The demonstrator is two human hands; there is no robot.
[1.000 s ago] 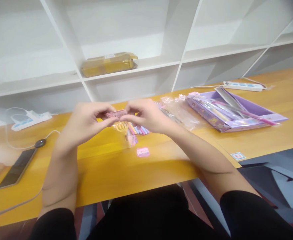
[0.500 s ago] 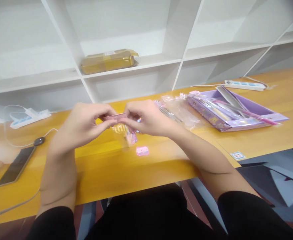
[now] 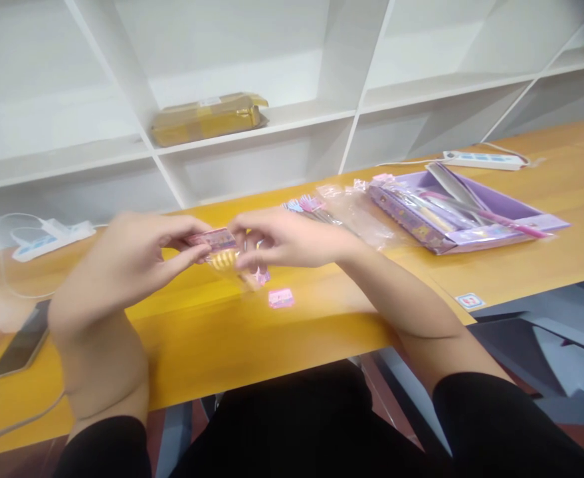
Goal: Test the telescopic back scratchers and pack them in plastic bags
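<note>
Between thumb and fingers, my left hand (image 3: 142, 259) pinches a small pink printed card (image 3: 216, 240) over the table. Just right of the card is my right hand (image 3: 282, 239), its fingers curled; whether they touch the card or hold something is unclear. A clear packet with yellow-striped contents (image 3: 223, 259) hangs or lies just below the card, partly hidden by my right fingers. On the table nearby lies a flat pink label (image 3: 281, 298). Behind my right hand are pink and blue-topped sticks (image 3: 307, 204) beside clear plastic wrapping (image 3: 364, 216).
A purple box (image 3: 501, 206) with packaged pens stands at the right. Power strips (image 3: 486, 160) lie at the back right and far left. A phone (image 3: 21, 342) and cable are left of my arm. A taped parcel (image 3: 209, 119) sits on the white shelf.
My left hand has moved left and tilted the card so its printed face shows. My right fingers have come off the card's near edge and loosened. The view has shifted slightly.
</note>
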